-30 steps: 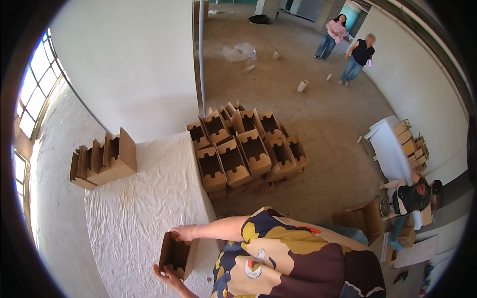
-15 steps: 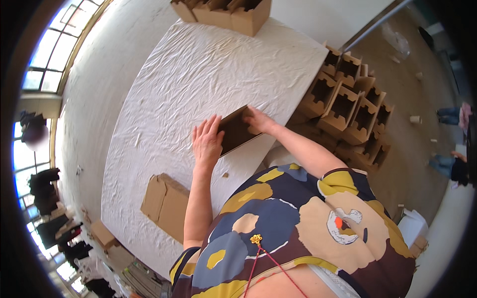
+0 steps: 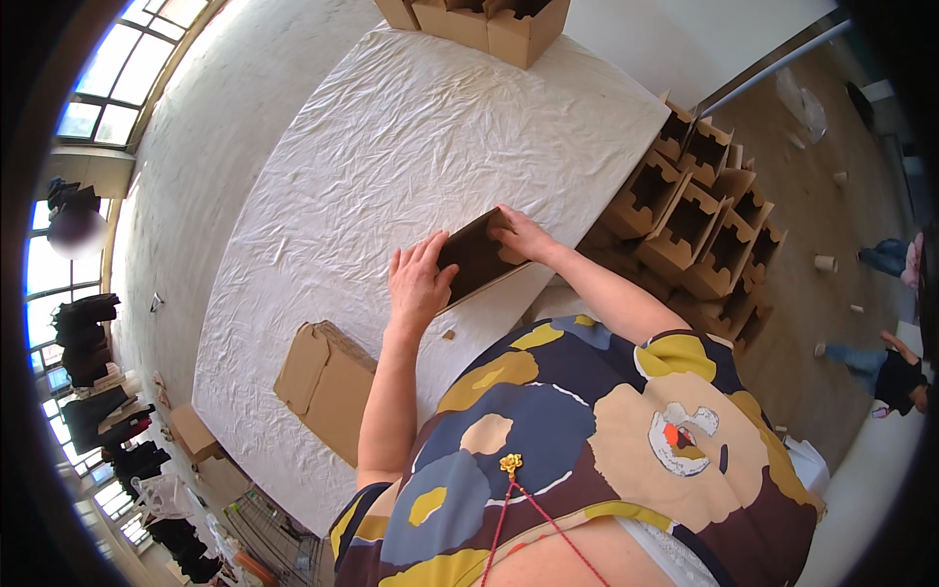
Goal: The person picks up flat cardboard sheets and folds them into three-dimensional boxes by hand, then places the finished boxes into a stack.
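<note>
A narrow, open cardboard box (image 3: 471,262) with a dark inside rests on the white cloth-covered table (image 3: 391,137), between my two hands. At its left end, my left hand (image 3: 419,279) grips the wall, fingers outside and thumb hooked over the rim. My right hand (image 3: 523,238) holds the opposite end, with some fingertips reaching inside the box. A small brown cardboard scrap (image 3: 448,335) lies on the cloth near my left forearm. Left of that forearm is a stack of flat, folded cardboard (image 3: 323,386).
Several folded cardboard boxes (image 3: 690,225) with notched tops stand packed together beyond the table's right edge. More boxes (image 3: 528,34) sit at the table's far end. Two people (image 3: 895,367) are at the far right. Dark clothes (image 3: 88,342) lie along the windows at left.
The whole view has shifted slightly. My left thumb now bends further over the box's rim, while my right hand keeps its place at the other end.
</note>
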The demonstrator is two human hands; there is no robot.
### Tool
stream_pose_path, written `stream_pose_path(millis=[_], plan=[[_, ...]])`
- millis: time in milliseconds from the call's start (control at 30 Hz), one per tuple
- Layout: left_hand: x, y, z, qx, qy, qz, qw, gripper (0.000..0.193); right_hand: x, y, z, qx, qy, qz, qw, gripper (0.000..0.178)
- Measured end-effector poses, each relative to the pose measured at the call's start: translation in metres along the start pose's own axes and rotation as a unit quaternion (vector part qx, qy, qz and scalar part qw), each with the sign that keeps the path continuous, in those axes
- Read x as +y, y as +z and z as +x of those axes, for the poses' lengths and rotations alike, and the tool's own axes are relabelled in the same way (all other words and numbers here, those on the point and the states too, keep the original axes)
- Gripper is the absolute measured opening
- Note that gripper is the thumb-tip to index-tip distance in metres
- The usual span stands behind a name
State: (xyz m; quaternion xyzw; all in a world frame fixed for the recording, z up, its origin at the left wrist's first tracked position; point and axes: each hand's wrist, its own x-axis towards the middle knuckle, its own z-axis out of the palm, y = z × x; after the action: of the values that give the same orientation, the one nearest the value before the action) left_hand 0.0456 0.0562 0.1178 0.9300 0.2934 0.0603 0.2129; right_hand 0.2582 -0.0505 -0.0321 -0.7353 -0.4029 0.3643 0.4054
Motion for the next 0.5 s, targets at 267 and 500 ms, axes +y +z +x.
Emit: stream_pose_path(millis=[267, 500], plan=[[-0.024, 0.010, 0.016, 0.074, -0.021, 0.069, 0.995, 0.046, -0.039, -0.020, 0.004, 0.067, -0.117, -0.086, 0.987, 0.036], [-0.038, 0.030, 0.012, 0.083, 0.057, 0.137, 0.985, 0.047, -0.042, -0.015, 0.010, 0.087, -0.098, -0.074, 0.989, 0.023]])
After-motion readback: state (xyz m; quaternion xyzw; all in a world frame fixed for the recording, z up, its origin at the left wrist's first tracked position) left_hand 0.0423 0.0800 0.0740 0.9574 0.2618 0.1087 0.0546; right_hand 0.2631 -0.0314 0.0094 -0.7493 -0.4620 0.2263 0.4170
